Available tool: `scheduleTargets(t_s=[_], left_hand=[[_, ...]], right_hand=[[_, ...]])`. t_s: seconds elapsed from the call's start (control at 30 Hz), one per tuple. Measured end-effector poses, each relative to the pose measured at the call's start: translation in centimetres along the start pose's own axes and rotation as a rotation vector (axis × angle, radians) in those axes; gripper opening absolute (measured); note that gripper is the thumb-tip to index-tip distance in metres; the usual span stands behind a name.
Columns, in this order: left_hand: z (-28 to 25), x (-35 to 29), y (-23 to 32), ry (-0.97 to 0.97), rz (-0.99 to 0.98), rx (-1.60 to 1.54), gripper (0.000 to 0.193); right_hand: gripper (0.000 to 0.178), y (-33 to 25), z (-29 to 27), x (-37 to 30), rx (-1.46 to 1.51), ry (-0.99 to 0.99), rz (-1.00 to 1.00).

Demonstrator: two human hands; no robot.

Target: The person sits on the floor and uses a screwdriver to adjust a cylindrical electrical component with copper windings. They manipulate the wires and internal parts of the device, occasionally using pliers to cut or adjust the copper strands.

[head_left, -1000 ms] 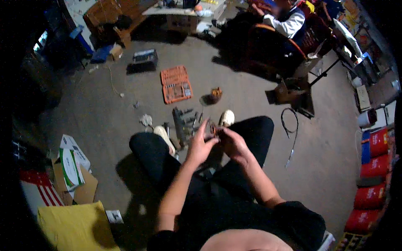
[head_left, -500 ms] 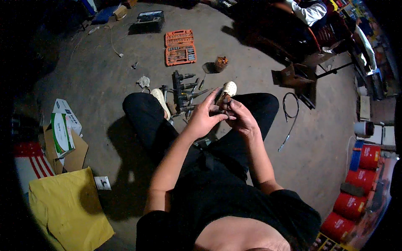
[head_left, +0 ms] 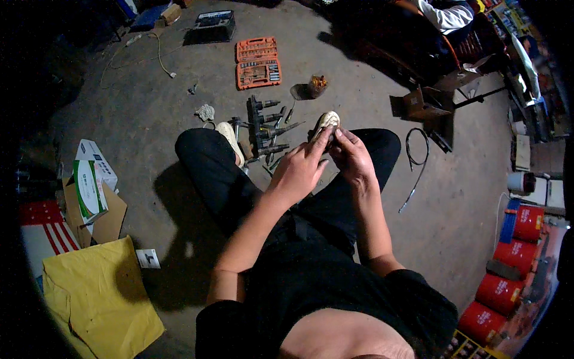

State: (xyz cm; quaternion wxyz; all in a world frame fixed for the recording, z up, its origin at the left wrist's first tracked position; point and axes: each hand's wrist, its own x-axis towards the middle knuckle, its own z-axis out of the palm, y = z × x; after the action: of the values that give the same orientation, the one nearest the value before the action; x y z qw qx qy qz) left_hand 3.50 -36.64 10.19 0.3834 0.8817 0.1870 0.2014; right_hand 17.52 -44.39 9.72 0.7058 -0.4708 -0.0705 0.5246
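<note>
A: What are the hands doing?

B: The right hand point(head_left: 356, 160) is pinching a small dark part point(head_left: 330, 137) between thumb and fingers. The left hand point(head_left: 299, 175) is pointing its long fingers at the same spot, its thumb standing apart; whether it is gripping too, I cannot tell.

A: And where is the part sitting?

B: It is being held above the floor point(head_left: 430, 245), between the knees, with the right shoe point(head_left: 329, 119) showing just beyond. Fingers are covering most of it and hiding its shape.

A: What is lying beyond the hands?

B: A dark bar point(head_left: 255, 122) with several rods point(head_left: 274, 148) is lying between the shoes, with a screwdriver point(head_left: 290, 115) resting just beside it. Toward the floor's far edge, an orange tool case point(head_left: 258, 79) is lying open, a clear tub point(head_left: 317, 88) with orange contents is standing to its right, and a black box point(head_left: 211, 30) is standing farther off to its left.

A: What is occupying the sides?

B: Toward the right edge, a black cable point(head_left: 427, 151) is curling near an open cardboard box point(head_left: 427, 106), and red cans point(head_left: 499, 293) are standing in a row. Toward the left edge, a green-and-white carton point(head_left: 89, 191) is lying near a yellow sheet point(head_left: 98, 299).
</note>
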Motion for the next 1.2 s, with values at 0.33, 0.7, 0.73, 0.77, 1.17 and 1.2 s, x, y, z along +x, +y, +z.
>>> scheduleTargets(t_s=[0.33, 0.7, 0.73, 0.77, 1.17, 1.2], left_hand=[[-1.6, 1.0, -0.2, 0.241, 0.091, -0.095, 0.07], [-0.1, 4.9, -3.0, -0.073, 0.321, -0.244, 0.076], [0.0, 5.1, -3.3, -0.069, 0.337, -0.27, 0.073], [0.3, 5.0, -3.3, -0.01, 0.328, -0.3, 0.065], [1.5, 3.9, -4.5, -0.18, -0.068, -0.89, 0.065], [1.5, 3.9, -4.4, -0.171, -0.067, -0.922, 0.068]], right_hand=[[0.026, -1.0, -1.1, -0.4, -0.353, -0.061, -0.118], [0.023, -1.1, -1.4, -1.0, -0.328, -0.187, 0.008], [0.023, -1.1, -1.1, -1.1, -0.291, -0.196, 0.03], [0.023, -1.1, -0.6, -1.4, -0.213, -0.189, 0.03], [0.026, 0.8, 2.0, -1.8, 0.383, -0.069, 0.101], [0.027, 0.7, 2.3, -1.9, 0.376, -0.046, 0.082]])
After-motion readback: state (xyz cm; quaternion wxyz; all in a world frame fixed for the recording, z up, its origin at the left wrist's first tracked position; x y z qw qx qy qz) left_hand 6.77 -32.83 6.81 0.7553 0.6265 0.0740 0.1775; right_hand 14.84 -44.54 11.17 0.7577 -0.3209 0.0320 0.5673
